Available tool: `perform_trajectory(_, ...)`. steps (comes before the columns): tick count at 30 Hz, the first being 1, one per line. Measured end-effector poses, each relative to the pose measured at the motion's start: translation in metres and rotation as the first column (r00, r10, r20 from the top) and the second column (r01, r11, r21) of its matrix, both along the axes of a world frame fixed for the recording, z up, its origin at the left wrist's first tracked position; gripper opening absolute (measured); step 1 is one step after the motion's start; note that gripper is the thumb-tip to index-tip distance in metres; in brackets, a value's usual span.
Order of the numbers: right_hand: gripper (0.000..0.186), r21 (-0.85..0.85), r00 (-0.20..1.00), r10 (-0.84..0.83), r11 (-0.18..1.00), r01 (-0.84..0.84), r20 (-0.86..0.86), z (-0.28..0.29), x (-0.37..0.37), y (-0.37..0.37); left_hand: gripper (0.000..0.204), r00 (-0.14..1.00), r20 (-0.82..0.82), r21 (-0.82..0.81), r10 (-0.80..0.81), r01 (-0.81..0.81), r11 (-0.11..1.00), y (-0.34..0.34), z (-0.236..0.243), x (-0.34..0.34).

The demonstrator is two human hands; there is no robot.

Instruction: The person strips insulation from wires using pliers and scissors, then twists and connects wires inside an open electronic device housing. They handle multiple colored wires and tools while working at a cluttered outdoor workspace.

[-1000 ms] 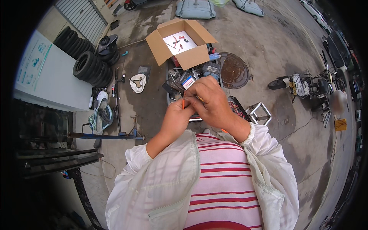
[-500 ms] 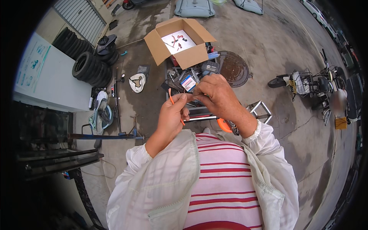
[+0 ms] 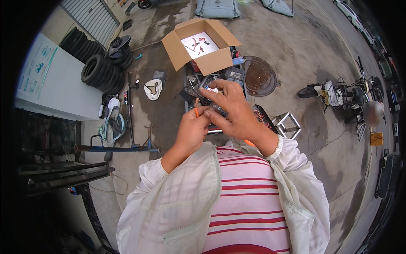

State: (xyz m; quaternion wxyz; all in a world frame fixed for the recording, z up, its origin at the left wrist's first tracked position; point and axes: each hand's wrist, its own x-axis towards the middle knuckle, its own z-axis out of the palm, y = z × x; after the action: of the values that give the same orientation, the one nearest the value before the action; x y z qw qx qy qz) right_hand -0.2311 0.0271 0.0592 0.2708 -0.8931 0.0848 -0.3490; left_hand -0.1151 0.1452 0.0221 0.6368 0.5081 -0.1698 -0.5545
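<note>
My left hand pinches a thin orange piece, just below the open cardboard box. My right hand covers it, fingers half-curled; contents unclear. I'd steady both wrists and work slowly.

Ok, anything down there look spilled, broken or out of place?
Nothing is clearly spilled or damaged. Loose parts lie heaped on the concrete beside the open cardboard box, and the left hand pinches a thin orange piece.

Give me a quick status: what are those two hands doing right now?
Left hand pinching thin orange stick. Right hand touching it from above, fingers spread. Open brown cardboard box and cluttered tool tray below; nothing between the hands.
</note>
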Motion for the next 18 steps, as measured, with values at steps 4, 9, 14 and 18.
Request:
perform_trajectory(4,0.048,-0.021,0.999,0.045,0.999,-0.045,-0.012,-0.001,0.003,0.007,0.023,0.997,-0.036,-0.063,0.069,-0.071,0.995,-0.003,0.010,-0.006)
perform_trajectory(9,0.043,-0.092,1.000,0.013,0.996,-0.012,0.013,-0.003,0.003,0.012,0.023,1.000,-0.024,-0.065,0.008,-0.010,0.998,-0.001,-0.006,0.006)
perform_trajectory(14,0.025,-0.028,0.997,-0.002,1.000,0.004,0.075,-0.008,0.008,0.011,0.020,0.999,0.037,-0.050,-0.016,0.018,0.999,-0.002,-0.007,0.005)
perform_trajectory(18,0.017,0.056,0.998,-0.020,0.998,0.016,0.067,-0.011,0.012,0.005,0.016,0.968,0.238,0.057,-0.078,0.066,0.996,-0.003,0.002,0.001)
